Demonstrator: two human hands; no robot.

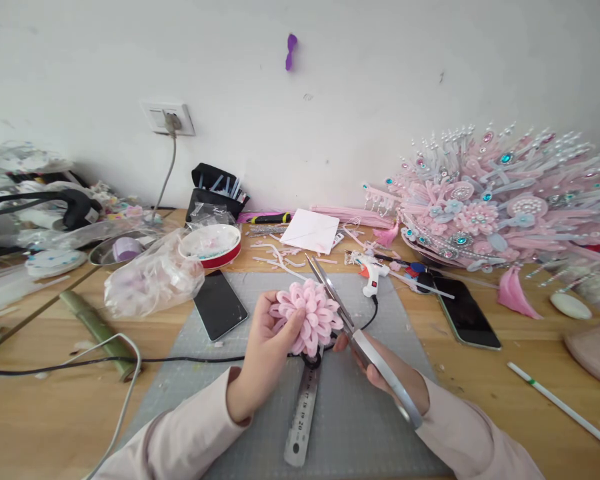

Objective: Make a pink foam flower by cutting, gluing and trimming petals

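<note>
My left hand [273,340] pinches a fluffy pink flower [310,313] made of looped petals, its thumb pressed on the front. In my right hand [385,373] is a pair of metal scissors [353,327], blades pointing up and away, slightly apart, just beside the flower's right edge. Whether the blades touch the petals I cannot tell. Below the flower a steel ruler [303,420] lies on the grey cutting mat [250,413]. A white glue gun [373,275] rests at the mat's far edge, its black cord running behind my hands.
Phones lie at left [221,305] and right [467,313]. A large pink beaded headdress [480,200] fills the back right. A plastic bag [153,277], a red-rimmed round tray [225,257] and a bamboo piece [100,333] are at left. A white card [310,230] lies at the back.
</note>
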